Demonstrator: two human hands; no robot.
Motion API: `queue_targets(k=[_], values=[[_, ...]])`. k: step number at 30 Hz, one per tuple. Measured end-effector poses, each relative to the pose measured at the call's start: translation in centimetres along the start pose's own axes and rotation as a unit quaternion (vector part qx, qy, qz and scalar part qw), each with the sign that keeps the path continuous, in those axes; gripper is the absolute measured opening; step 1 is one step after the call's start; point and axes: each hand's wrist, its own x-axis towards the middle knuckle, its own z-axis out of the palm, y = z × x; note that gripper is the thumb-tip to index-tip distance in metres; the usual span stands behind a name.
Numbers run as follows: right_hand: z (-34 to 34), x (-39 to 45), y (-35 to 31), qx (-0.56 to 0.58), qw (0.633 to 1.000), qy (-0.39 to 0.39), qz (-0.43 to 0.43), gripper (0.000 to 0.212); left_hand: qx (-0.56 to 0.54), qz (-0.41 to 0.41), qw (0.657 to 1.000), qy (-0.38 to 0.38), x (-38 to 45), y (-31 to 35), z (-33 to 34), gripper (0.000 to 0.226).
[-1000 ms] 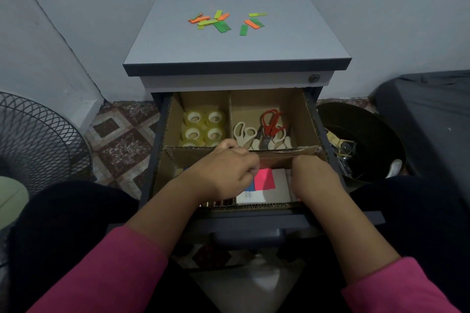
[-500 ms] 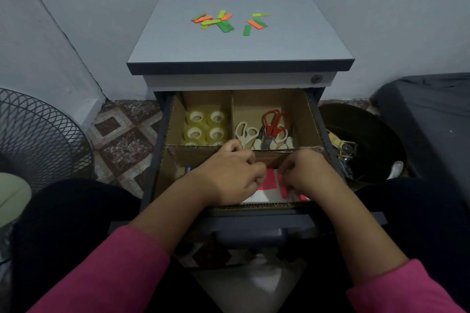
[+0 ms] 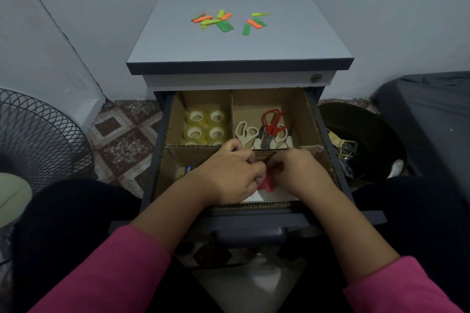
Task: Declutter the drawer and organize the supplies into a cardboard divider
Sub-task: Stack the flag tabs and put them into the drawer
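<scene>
Kneeling or sitting at the open drawer (image 3: 162,160), a person in pink sleeves (image 3: 122,269) reaches both hands into the cardboard divider (image 3: 254,204) that lines it. Left hand (image 3: 229,175) and right hand (image 3: 297,175) meet over the divider's near right compartment, fingers curled, both pinching a pink sticky note (image 3: 266,185) between them. Under the note lies a white pad or card, mostly hidden by the hands. In the divider's near left compartment a small item with a blue tip (image 3: 188,168) shows; too little is visible to name it.

Beyond the divider's cross wall, the far left compartment holds clear tape rolls (image 3: 206,126) standing in rows. The far right compartment holds scissors: one red-handled pair (image 3: 273,121) lying on top of several cream-handled pairs (image 3: 246,133).

Right of the drawer, on the floor, sits a dark bin (image 3: 366,119) with yellowish scraps inside. Left of the drawer, a black wire fan guard (image 3: 43,140) stands on patterned tiles.

Above the drawer, the cabinet's grey surface (image 3: 241,43) carries scattered green, yellow-green and orange index tabs (image 3: 226,21). A keyhole (image 3: 317,78) sits at the cabinet front, right side.
</scene>
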Motion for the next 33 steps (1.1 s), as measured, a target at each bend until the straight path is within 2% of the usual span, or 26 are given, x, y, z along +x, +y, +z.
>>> queue_targets(k=[4, 9, 20, 33], values=[[0.7, -0.3, 0.5, -0.033, 0.999, -0.021, -0.029, 0.022, -0.001, -0.014, 1.000, -0.005, 0.0, 0.1, -0.1, 0.022], [1.3, 0.3, 0.7, -0.069, 0.997, 0.000, -0.034, 0.020, 0.004, -0.015, 1.000, -0.012, -0.1, 0.3, -0.3, 0.021], [0.8, 0.2, 0.8, -0.040, 0.998, -0.003, -0.041, 0.022, 0.000, -0.012, 1.000, 0.000, -0.2, 0.4, -0.4, 0.022], [1.1, 0.0, 0.5, -0.064, 0.997, 0.000, -0.048, 0.019, 0.009, -0.008, 1.000, 0.007, -0.2, 0.5, -0.5, 0.022]])
